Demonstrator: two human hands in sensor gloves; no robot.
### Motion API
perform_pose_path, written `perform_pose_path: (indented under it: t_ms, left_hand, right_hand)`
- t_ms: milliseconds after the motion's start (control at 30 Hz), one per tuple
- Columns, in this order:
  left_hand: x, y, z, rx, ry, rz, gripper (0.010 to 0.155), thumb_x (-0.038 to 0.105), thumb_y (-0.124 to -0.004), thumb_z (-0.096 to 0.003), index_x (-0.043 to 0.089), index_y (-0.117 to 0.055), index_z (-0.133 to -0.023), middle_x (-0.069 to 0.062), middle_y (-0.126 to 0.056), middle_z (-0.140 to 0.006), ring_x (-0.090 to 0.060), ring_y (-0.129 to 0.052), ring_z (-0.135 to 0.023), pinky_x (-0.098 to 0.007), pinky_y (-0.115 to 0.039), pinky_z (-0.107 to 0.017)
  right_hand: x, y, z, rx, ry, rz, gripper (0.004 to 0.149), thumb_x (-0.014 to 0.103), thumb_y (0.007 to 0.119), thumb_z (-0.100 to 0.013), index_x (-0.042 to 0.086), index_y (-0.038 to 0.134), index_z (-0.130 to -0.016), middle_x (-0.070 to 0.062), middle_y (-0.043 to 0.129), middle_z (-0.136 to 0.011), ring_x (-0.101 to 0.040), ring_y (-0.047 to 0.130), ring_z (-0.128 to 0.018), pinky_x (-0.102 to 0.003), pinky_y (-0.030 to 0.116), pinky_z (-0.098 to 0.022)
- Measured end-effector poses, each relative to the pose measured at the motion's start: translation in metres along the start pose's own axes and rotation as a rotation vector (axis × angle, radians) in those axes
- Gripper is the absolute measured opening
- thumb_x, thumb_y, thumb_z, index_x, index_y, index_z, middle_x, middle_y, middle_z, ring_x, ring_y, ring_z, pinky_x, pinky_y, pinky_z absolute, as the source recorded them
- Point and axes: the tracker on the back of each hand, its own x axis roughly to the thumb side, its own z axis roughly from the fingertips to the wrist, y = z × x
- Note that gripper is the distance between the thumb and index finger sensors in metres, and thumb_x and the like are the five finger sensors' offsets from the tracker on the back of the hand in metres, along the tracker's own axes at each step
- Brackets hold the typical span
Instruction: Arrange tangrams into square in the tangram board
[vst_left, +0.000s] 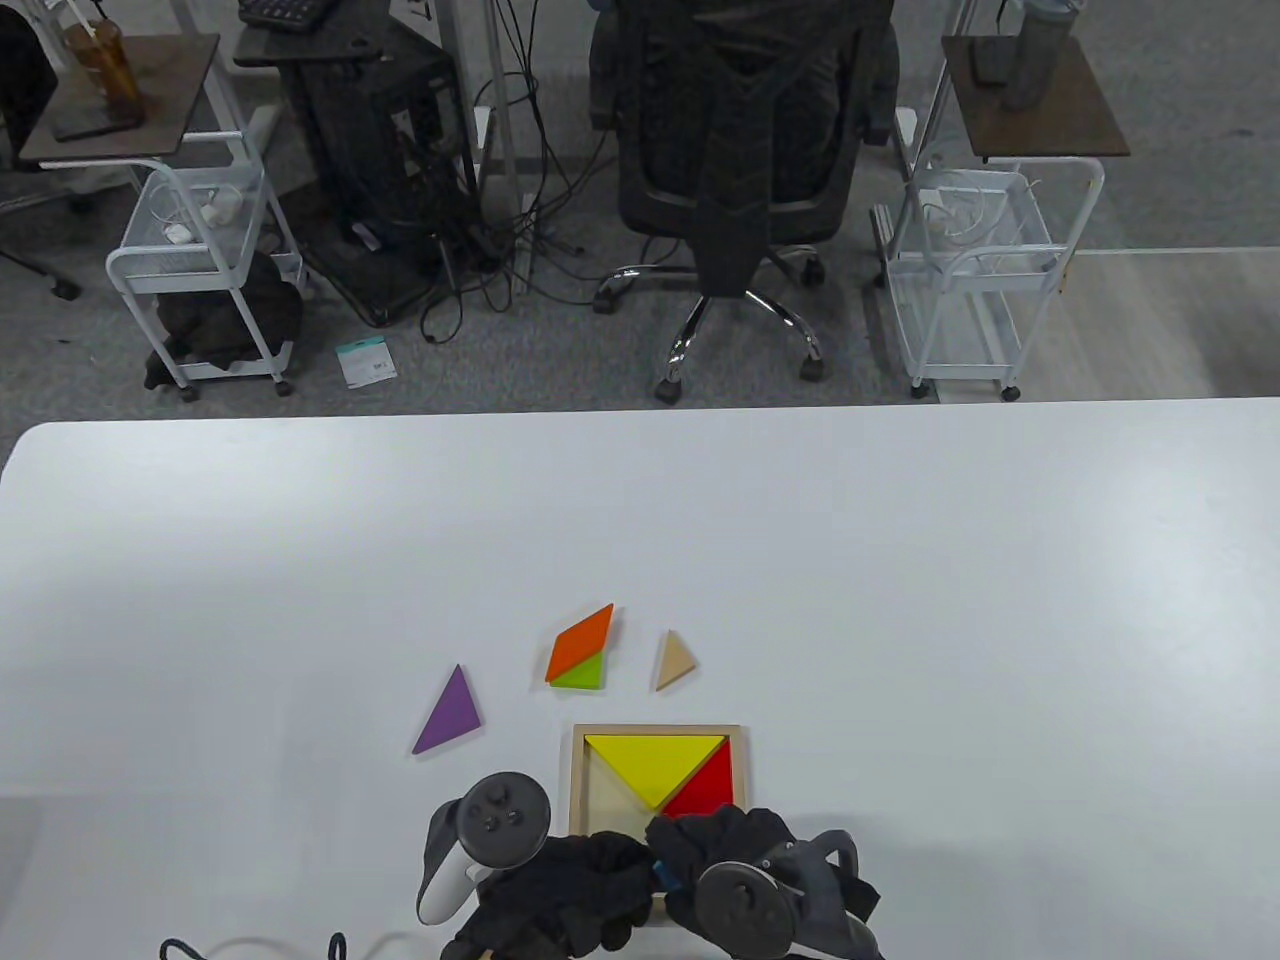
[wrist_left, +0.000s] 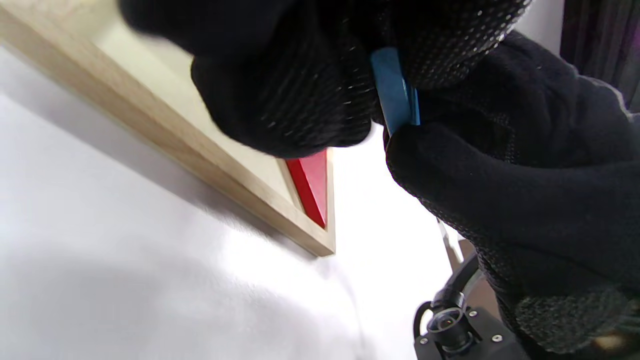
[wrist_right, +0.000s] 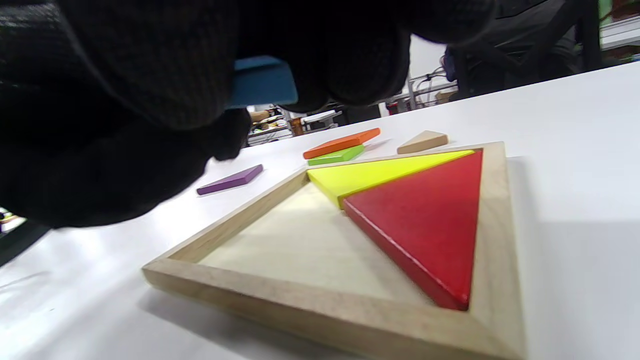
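The wooden tangram board (vst_left: 578, 782) lies near the table's front edge. A yellow triangle (vst_left: 655, 762) fills its far part and a red triangle (vst_left: 708, 790) its right part. The rest of its floor (wrist_right: 300, 245) is bare. Just above the board's near edge both gloved hands meet on a small blue piece (wrist_left: 395, 95). My right hand (vst_left: 700, 845) pinches it between fingers and thumb. My left hand (vst_left: 610, 880) has its fingertips (wrist_left: 285, 105) against the piece's other side. Most of the blue piece (wrist_right: 262, 80) is hidden by the gloves.
Beyond the board lie a purple triangle (vst_left: 450, 712), an orange parallelogram (vst_left: 582, 640) resting partly on a green piece (vst_left: 582, 676), and a tan triangle (vst_left: 675, 660). A chair and wire carts stand past the table's far edge.
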Motion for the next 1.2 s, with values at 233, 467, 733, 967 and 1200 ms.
perform_pose_path:
  t_ms: [233,467,733,967,1200]
  left_hand:
    - [0.009,0.023,0.023,0.365,-0.090,-0.592,0.070,0.048,-0.061,-0.0576,0.010,-0.039,-0.112,-0.025,-0.039,-0.116,-0.056,-0.046,-0.103,-0.069,-0.055,-0.070]
    - [-0.006,0.037,0.024,0.388,0.024,-0.737,0.075,0.050,-0.058,-0.0584,0.013,-0.021,-0.113,-0.025,-0.014,-0.116,-0.056,-0.018,-0.103,-0.074,-0.030,-0.069]
    - [-0.007,0.038,0.024,0.386,0.034,-0.728,0.077,0.050,-0.057,-0.0585,0.013,-0.018,-0.112,-0.026,-0.011,-0.116,-0.057,-0.016,-0.103,-0.074,-0.029,-0.069]
    - [-0.008,0.039,0.023,0.369,0.052,-0.720,0.077,0.050,-0.057,-0.0586,0.013,-0.016,-0.112,-0.026,-0.009,-0.115,-0.057,-0.014,-0.103,-0.074,-0.028,-0.069]
    - [-0.008,0.040,0.024,0.361,0.078,-0.732,0.077,0.050,-0.056,-0.0588,0.013,-0.015,-0.112,-0.026,-0.007,-0.115,-0.056,-0.012,-0.102,-0.074,-0.025,-0.069]
  right_hand:
    - [-0.004,0.025,-0.010,0.094,0.083,0.111,0.062,0.040,0.088,-0.034,0.024,0.071,-0.091,-0.006,0.081,-0.087,-0.026,0.083,-0.069,-0.036,0.072,-0.048]
    - [-0.004,0.042,-0.015,0.159,0.112,0.192,0.060,0.040,0.086,-0.035,0.025,0.070,-0.091,-0.005,0.079,-0.088,-0.025,0.082,-0.070,-0.035,0.070,-0.049]
    - [-0.002,0.043,-0.015,0.183,0.109,0.258,0.052,0.039,0.084,-0.036,0.027,0.077,-0.087,-0.003,0.080,-0.085,-0.025,0.081,-0.068,-0.036,0.070,-0.048]
    - [-0.001,0.038,-0.014,0.189,0.120,0.347,0.047,0.038,0.084,-0.037,0.035,0.080,-0.083,-0.004,0.074,-0.090,-0.026,0.077,-0.073,-0.037,0.068,-0.052]
    - [-0.024,0.013,-0.012,0.089,0.247,0.260,0.065,0.047,0.075,-0.037,0.043,0.054,-0.098,0.007,0.039,-0.112,-0.022,0.045,-0.104,-0.041,0.050,-0.076]
